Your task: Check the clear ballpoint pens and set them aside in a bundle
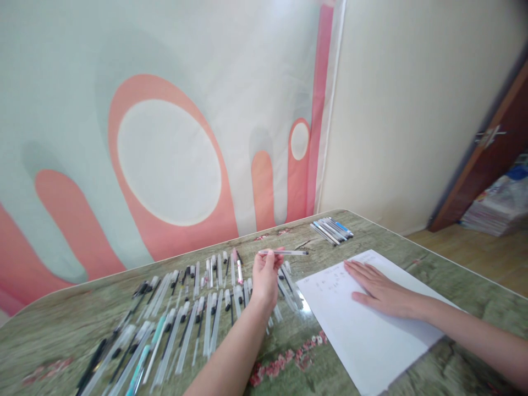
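Observation:
A slim clear pen [293,253] with a dark end is pinched between the thumb and fingers of my left hand [266,275]. The hand hovers over the right end of the rows of pen parts [192,335], hiding some of them. On a white sheet of paper [363,341], my right hand [377,289] lies flat with its fingers stretched out. Small dark scribbles show on the sheet beside those fingertips. Past the paper's far edge, a group of pens [332,230] lies side by side on the table.
The stone-patterned table [37,335] carries printed pink flowers. A pink-and-pale wall hanging [173,165] stands right behind its far edge. To the right are a plain wall, a brown door [482,143] and a stack of papers [495,203] on the floor.

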Motion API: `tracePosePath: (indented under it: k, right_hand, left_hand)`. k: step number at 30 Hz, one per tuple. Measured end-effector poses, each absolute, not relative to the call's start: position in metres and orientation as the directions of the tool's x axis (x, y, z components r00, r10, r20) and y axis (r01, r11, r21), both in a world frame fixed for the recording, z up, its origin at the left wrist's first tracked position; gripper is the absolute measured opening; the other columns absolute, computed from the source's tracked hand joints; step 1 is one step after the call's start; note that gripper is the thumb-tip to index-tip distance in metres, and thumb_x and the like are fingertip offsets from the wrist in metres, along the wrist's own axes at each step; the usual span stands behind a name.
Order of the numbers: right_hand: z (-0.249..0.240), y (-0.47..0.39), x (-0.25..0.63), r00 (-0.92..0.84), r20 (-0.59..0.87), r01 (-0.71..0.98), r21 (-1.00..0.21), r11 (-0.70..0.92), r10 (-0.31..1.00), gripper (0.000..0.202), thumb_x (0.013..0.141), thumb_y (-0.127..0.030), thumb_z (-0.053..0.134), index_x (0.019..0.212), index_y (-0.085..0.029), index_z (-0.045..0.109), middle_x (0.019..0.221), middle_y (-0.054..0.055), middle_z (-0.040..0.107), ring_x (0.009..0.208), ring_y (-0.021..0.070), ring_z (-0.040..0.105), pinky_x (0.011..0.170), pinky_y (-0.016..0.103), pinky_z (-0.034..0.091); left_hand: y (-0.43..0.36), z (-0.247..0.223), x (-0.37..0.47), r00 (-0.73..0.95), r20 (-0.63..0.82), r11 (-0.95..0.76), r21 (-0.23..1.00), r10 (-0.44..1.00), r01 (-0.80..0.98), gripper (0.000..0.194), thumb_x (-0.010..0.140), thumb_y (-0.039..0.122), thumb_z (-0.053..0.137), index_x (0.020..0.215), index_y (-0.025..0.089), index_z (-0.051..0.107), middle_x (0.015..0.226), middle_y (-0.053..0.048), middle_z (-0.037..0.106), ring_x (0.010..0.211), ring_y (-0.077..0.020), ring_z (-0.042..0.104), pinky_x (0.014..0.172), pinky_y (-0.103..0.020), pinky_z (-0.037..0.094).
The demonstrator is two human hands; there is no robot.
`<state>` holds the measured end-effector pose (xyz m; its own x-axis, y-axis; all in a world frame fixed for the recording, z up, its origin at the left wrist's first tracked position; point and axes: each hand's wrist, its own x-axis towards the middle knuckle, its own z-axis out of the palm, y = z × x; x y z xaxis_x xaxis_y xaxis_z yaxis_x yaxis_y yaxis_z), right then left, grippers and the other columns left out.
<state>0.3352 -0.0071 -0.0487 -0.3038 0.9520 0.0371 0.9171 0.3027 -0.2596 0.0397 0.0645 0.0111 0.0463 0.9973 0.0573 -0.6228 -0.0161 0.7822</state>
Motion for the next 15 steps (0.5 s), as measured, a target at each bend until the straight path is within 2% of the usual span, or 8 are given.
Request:
tracePosePath:
  k: [2, 4, 6, 8, 11, 13, 15]
  right_hand:
    - [-0.040, -0.006, 0.322, -0.257, 0.107, 0.895, -0.348, 0.278, 0.960, 0.069, 0.082, -0.055, 0.037, 0.140, -0.020, 0.018, 0.145, 0.008, 0.019, 0.132, 0.0274, 0.014, 0.108, 0.045, 0.013]
    - [-0.030, -0.004, 0.300, -0.217, 0.193, 0.826, -0.486, 0.286, 0.957, 0.069, 0.081, -0.052, 0.043, 0.139, -0.020, 0.021, 0.142, 0.010, 0.025, 0.130, 0.0274, 0.019, 0.107, 0.045, 0.017]
    - [-0.020, -0.002, 0.272, -0.213, 0.241, 0.680, -0.660, 0.321, 0.947, 0.069, 0.079, -0.049, 0.049, 0.137, -0.022, 0.024, 0.133, 0.010, 0.040, 0.122, 0.0260, 0.035, 0.102, 0.044, 0.027]
    - [-0.013, 0.002, 0.242, -0.206, 0.208, 0.460, -0.842, 0.283, 0.956, 0.063, 0.078, -0.047, 0.052, 0.133, -0.024, 0.032, 0.112, 0.009, 0.057, 0.100, 0.0220, 0.053, 0.089, 0.039, 0.042]
    - [-0.008, 0.011, 0.209, -0.134, 0.160, 0.147, -0.973, 0.180, 0.978, 0.048, 0.080, -0.045, 0.051, 0.123, -0.023, 0.047, 0.088, 0.004, 0.063, 0.073, 0.0152, 0.056, 0.069, 0.030, 0.047]
    - [-0.008, 0.020, 0.202, -0.032, 0.127, 0.000, -0.992, 0.127, 0.991, 0.042, 0.080, -0.047, 0.050, 0.109, -0.018, 0.059, 0.077, 0.005, 0.062, 0.064, 0.0135, 0.054, 0.059, 0.027, 0.045]
    - [-0.008, 0.028, 0.206, 0.065, 0.104, -0.115, -0.987, 0.111, 0.992, 0.043, 0.078, -0.049, 0.050, 0.100, -0.015, 0.063, 0.072, 0.005, 0.060, 0.058, 0.0123, 0.051, 0.054, 0.026, 0.042]
  left_hand:
    - [0.058, 0.010, 0.046, 0.156, -0.039, 0.139, 0.691, 0.987, -0.709, 0.008, 0.079, 0.018, 0.055, 0.078, 0.014, 0.049, 0.090, -0.008, 0.064, 0.072, -0.0069, 0.059, 0.077, -0.021, 0.045]
    - [0.051, 0.009, 0.054, 0.242, -0.158, 0.288, 0.592, 0.957, -0.752, 0.005, 0.078, 0.012, 0.055, 0.077, 0.012, 0.051, 0.087, -0.009, 0.063, 0.074, -0.0075, 0.060, 0.076, -0.020, 0.047]
    - [0.043, 0.006, 0.061, 0.305, -0.247, 0.391, 0.513, 0.920, -0.764, 0.005, 0.077, 0.009, 0.055, 0.074, 0.012, 0.052, 0.080, -0.007, 0.063, 0.071, -0.0075, 0.060, 0.073, -0.018, 0.049]
    - [0.035, 0.002, 0.068, 0.356, -0.262, 0.442, 0.494, 0.897, -0.749, 0.006, 0.077, 0.008, 0.057, 0.074, 0.011, 0.053, 0.074, -0.005, 0.061, 0.067, -0.0073, 0.060, 0.069, -0.018, 0.050]
    - [0.028, -0.003, 0.074, 0.402, -0.172, 0.422, 0.585, 0.899, -0.693, 0.005, 0.076, 0.014, 0.059, 0.077, 0.011, 0.055, 0.073, -0.004, 0.060, 0.065, -0.0072, 0.058, 0.069, -0.018, 0.049]
    - [0.026, -0.004, 0.075, 0.404, -0.098, 0.356, 0.686, 0.909, -0.635, 0.011, 0.078, 0.021, 0.058, 0.083, 0.011, 0.055, 0.076, -0.005, 0.060, 0.067, -0.0078, 0.058, 0.071, -0.020, 0.048]
    - [0.024, -0.003, 0.073, 0.394, -0.019, 0.237, 0.826, 0.919, -0.512, 0.019, 0.081, 0.027, 0.052, 0.092, 0.012, 0.053, 0.083, -0.007, 0.061, 0.071, -0.0104, 0.058, 0.074, -0.025, 0.047]
